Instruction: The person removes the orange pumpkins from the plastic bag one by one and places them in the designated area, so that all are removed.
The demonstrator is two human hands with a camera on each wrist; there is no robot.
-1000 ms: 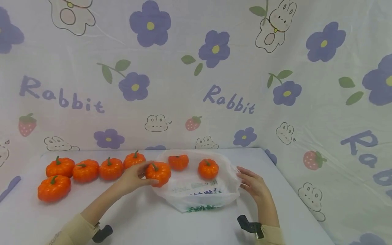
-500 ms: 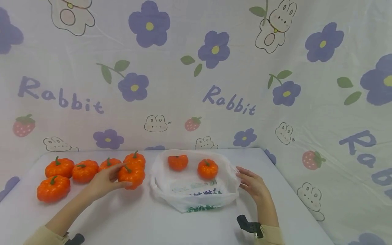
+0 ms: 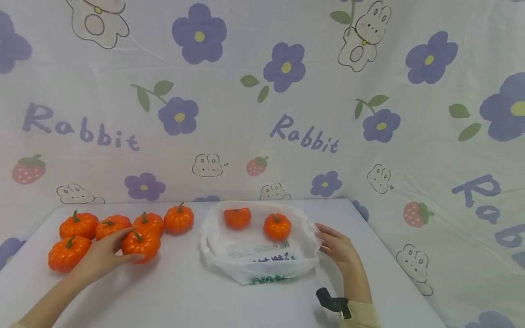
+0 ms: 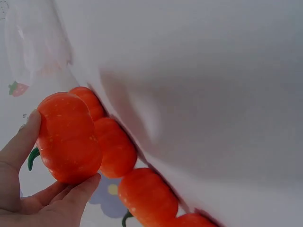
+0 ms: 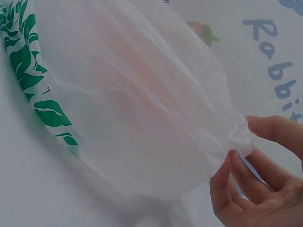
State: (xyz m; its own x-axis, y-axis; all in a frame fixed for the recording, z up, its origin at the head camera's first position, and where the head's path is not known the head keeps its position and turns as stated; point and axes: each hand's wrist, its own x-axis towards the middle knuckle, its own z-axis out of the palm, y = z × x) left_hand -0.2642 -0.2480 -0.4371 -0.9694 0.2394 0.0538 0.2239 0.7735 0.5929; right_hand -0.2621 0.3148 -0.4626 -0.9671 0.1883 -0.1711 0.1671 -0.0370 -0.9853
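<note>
My left hand (image 3: 101, 255) grips a small orange pumpkin (image 3: 141, 246) with a green stem, held in front of the row on the left. In the left wrist view, the thumb and fingers clasp that pumpkin (image 4: 68, 137) from opposite sides, off the table. On the right, my right hand (image 3: 337, 246) pinches the rim of a white plastic bag (image 3: 283, 273) spread open on the table. The right wrist view shows thumb and fingers on a gathered bit of the bag (image 5: 239, 137). Inside the bag lie two pumpkins, one on the right (image 3: 277, 227) and one partly covered (image 3: 238, 218).
Several more pumpkins stand at the left of the white table (image 3: 197, 296), the rightmost pumpkin (image 3: 179, 219) apart from the bag. A printed curtain (image 3: 229, 91) with flowers and rabbits hangs behind the table and along its right side.
My left hand has carried its pumpkin leftward from the bag's left rim to the front of the row. The right hand stays at the bag's rim.
</note>
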